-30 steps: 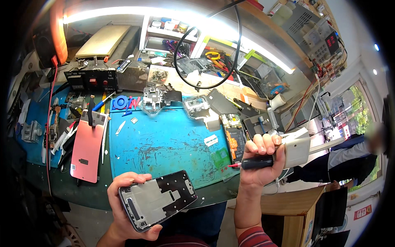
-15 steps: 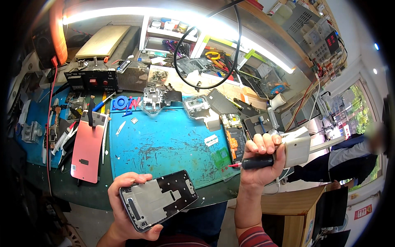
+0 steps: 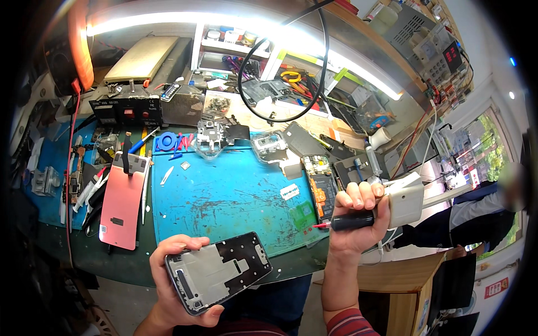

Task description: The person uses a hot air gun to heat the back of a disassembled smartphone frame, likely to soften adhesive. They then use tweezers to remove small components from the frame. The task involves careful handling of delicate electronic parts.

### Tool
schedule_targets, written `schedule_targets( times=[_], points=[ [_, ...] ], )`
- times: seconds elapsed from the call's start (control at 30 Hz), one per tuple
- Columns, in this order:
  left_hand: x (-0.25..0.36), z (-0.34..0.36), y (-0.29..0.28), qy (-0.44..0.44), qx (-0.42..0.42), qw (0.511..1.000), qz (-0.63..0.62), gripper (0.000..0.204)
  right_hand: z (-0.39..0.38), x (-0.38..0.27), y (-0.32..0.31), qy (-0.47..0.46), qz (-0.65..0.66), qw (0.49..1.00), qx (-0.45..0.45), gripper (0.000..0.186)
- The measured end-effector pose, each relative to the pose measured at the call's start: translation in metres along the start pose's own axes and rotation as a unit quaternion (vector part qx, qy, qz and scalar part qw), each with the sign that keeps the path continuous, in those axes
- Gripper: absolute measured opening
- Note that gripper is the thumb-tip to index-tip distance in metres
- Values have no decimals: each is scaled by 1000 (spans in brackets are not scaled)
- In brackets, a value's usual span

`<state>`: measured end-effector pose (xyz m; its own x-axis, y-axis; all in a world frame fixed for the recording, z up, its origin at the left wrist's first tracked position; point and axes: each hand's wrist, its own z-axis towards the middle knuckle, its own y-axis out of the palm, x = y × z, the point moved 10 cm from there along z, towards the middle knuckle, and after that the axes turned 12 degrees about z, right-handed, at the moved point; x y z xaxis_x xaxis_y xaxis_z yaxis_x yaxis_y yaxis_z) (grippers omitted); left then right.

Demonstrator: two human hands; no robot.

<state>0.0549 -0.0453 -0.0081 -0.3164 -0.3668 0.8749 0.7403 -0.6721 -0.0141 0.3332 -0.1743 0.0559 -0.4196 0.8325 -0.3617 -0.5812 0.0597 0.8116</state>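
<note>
My left hand grips a phone frame at the near edge of the bench. Its flat face, silver-grey metal with a black section, is turned up, and the frame is tilted. My right hand is closed round a black tube with a thin pink tip pointing left; tube and frame are apart. Beside my right hand's knuckles is a white boxy fixture; I cannot tell whether the hand touches it. An opened phone with its battery and orange flex lies just left of that hand.
A scratched blue mat bears a razor blade. To its left lies a pink phone screen. Clear plastic holders stand at its far edge. A black cable loop hangs overhead. A person is at the far right.
The bench scene has shifted very slightly rightward in the picture. Both hands keep the same grips on the phone frame and the black tube.
</note>
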Motion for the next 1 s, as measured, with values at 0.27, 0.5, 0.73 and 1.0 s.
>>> schedule_targets(
  times=[0.27, 0.5, 0.73, 1.0],
  points=[
    [1, 1, 3, 0, -6, 1000, -4, 97, 1, -2, 0, -3, -7, 1000, 4, 11],
    [3, -14, 1, -128, 25, 991, -13, 103, -21, 24, 5, 19, -41, 999, 27, 14],
    [-4, -31, -7, -180, 41, 981, -52, 107, -44, 53, 26, 8, -129, 992, 4, 16],
    [-5, -27, -6, -129, 25, 991, -25, 109, -47, 72, 35, 11, -212, 977, -23, 22]
  ],
)
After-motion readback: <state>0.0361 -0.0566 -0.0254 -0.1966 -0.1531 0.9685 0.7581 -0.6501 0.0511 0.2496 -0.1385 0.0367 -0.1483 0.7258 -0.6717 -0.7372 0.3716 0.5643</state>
